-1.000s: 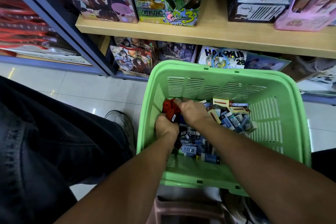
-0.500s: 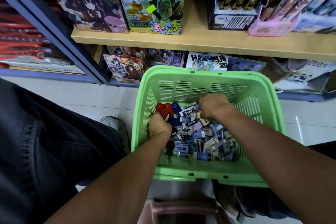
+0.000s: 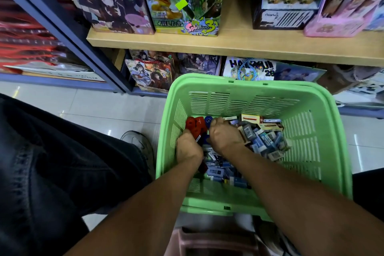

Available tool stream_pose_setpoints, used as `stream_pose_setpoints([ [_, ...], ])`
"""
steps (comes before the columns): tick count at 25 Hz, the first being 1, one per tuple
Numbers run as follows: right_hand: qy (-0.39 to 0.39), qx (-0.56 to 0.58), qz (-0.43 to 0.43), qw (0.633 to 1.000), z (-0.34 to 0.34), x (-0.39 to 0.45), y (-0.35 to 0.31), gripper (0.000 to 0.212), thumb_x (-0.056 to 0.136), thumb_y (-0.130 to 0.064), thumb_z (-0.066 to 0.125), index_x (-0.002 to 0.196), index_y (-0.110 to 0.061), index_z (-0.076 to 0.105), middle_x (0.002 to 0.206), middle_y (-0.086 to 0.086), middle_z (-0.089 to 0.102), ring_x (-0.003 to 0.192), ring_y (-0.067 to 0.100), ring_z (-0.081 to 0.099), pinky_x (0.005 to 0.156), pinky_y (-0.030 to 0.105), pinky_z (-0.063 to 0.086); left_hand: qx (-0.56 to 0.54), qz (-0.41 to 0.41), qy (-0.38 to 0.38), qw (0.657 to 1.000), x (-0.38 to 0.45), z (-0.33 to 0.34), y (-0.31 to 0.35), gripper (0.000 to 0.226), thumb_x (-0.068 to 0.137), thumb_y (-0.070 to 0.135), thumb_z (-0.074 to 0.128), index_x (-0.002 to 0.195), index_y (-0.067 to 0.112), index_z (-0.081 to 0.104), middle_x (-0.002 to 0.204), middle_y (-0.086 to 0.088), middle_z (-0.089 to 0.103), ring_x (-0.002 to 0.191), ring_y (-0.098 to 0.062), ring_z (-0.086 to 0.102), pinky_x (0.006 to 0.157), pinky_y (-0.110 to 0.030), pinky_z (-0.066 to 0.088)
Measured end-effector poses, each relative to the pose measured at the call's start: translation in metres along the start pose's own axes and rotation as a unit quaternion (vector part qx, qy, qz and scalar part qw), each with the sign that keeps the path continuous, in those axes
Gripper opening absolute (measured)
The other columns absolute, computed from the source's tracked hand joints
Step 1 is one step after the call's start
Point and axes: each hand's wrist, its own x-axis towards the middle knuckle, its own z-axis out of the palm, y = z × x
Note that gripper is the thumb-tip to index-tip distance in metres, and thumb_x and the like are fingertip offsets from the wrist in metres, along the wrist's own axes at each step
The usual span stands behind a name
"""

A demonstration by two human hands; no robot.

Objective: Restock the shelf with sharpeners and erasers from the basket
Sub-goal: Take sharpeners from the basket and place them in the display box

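Both arms reach down, left grip (image 3: 188,148) and right grip (image 3: 223,138) curled.

Erasers (image 3: 264,141) lie in the basket (image 3: 324,131), sharpeners (image 3: 195,124) at their left.

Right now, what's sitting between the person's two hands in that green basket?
In the head view, red sharpeners and a blue one sit between the left hand and right hand.
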Motion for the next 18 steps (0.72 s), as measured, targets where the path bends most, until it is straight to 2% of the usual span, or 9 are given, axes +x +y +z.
stream_pose_setpoints([
  [2, -0.008, 0.012, 0.019, 1.000, 0.002, 0.007, -0.003, 0.059, 0.092, -0.036, 0.060, 0.137, -0.002, 0.043, 0.127, 0.015, 0.050, 0.114, 0.030, 0.055, 0.090, 0.043, 0.050, 0.006, -0.005, 0.002, 1.000, 0.001, 0.002, 0.000, 0.025, 0.094, -0.002, 0.056, 0.118, 0.004, 0.057, 0.112, -0.015, 0.068, 0.102, -0.033, 0.066, 0.073, -0.033, 0.047],
  [4, -0.027, 0.049, 0.025, 0.998, 0.001, 0.014, -0.001, 0.075, 0.085, -0.051, 0.066, 0.138, -0.005, 0.041, 0.130, 0.013, 0.046, 0.121, 0.030, 0.048, 0.099, 0.047, 0.044, 0.008, -0.007, 0.007, 1.000, 0.001, 0.004, -0.001, 0.026, 0.094, -0.003, 0.053, 0.118, 0.005, 0.057, 0.112, -0.015, 0.067, 0.102, -0.033, 0.065, 0.077, -0.035, 0.050],
  [6, -0.045, 0.059, 0.025, 0.997, 0.000, 0.017, -0.001, 0.091, 0.076, -0.061, 0.069, 0.139, -0.005, 0.038, 0.132, 0.012, 0.043, 0.124, 0.030, 0.043, 0.102, 0.047, 0.040, 0.012, -0.002, 0.010, 1.000, 0.002, 0.007, -0.002, 0.026, 0.095, -0.005, 0.048, 0.118, 0.005, 0.056, 0.112, -0.015, 0.066, 0.101, -0.031, 0.065, 0.076, -0.035, 0.048],
  [8, -0.043, 0.041, 0.037, 0.998, 0.003, 0.015, -0.009, 0.087, 0.077, -0.052, 0.071, 0.138, -0.002, 0.035, 0.132, 0.015, 0.046, 0.123, 0.030, 0.044, 0.101, 0.045, 0.041, 0.031, 0.004, 0.010, 0.999, 0.002, 0.009, -0.003, 0.026, 0.096, -0.004, 0.044, 0.118, 0.006, 0.054, 0.112, -0.015, 0.065, 0.100, -0.031, 0.064, 0.073, -0.035, 0.046],
  [11, -0.037, 0.067, 0.087, 0.993, 0.010, 0.009, -0.023, 0.072, 0.081, -0.032, 0.069, 0.135, 0.002, 0.034, 0.130, 0.019, 0.049, 0.120, 0.032, 0.049, 0.097, 0.044, 0.044, 0.068, 0.001, -0.016, 0.998, 0.003, 0.012, -0.006, 0.023, 0.097, 0.002, 0.045, 0.119, 0.005, 0.053, 0.115, -0.016, 0.064, 0.105, -0.033, 0.064, 0.080, -0.038, 0.050],
  [15, -0.008, 0.097, 0.087, 0.991, 0.022, 0.005, -0.027, 0.086, 0.086, -0.026, 0.065, 0.151, 0.000, 0.014, 0.137, 0.018, 0.043, 0.125, 0.032, 0.045, 0.096, 0.043, 0.046, 0.091, -0.031, -0.063, 0.993, 0.004, 0.014, -0.007, 0.030, 0.097, 0.009, 0.050, 0.127, 0.004, 0.049, 0.125, -0.018, 0.060, 0.114, -0.035, 0.061, 0.089, -0.039, 0.050],
  [18, -0.021, 0.171, 0.085, 0.981, 0.019, 0.010, -0.018, 0.093, 0.078, -0.025, 0.075, 0.149, -0.007, 0.018, 0.133, 0.015, 0.049, 0.117, 0.032, 0.053, 0.085, 0.041, 0.051, 0.114, -0.051, -0.111, 0.986, 0.002, 0.013, -0.003, 0.045, 0.094, 0.010, 0.060, 0.135, 0.006, 0.044, 0.133, -0.018, 0.051, 0.119, -0.034, 0.058, 0.090, -0.038, 0.050],
])
